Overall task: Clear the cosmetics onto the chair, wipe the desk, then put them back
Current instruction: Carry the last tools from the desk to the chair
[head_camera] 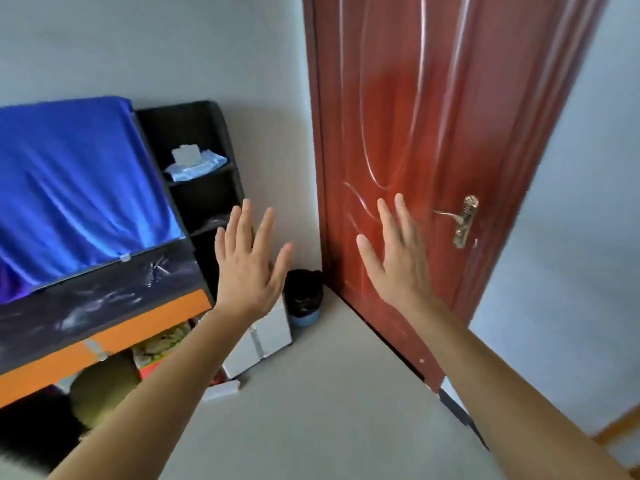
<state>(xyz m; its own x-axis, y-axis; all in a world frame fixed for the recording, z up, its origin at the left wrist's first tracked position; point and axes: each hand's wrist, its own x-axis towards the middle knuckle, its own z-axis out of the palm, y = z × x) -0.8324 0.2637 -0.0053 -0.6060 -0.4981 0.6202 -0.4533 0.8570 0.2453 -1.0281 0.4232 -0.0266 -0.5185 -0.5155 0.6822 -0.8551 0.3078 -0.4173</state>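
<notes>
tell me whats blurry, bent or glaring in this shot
Head view: the wide lens makes the door lean; pale glare streaks run down its panel; the blue cloth has a sheen on its folds; the left hand and right hand are a little smeared, the right more; the shelf casts a soft shadow on the wall; overall light is even.

We see a dark surface [104, 306] with an orange front edge, its top streaked with pale, dusty smears. A blue cloth [76, 188] hangs over something upright at the back, its hem reaching the top. Beside it stands a black shelf unit [194, 123], and a pack of wipes [195, 164] lies on one upper shelf. On the pale floor [329, 393] we find a dark bin [304, 296] with a blue base, a white box [263, 337] just beside it, and a small white carton [221, 389] lying nearer us.
</notes>
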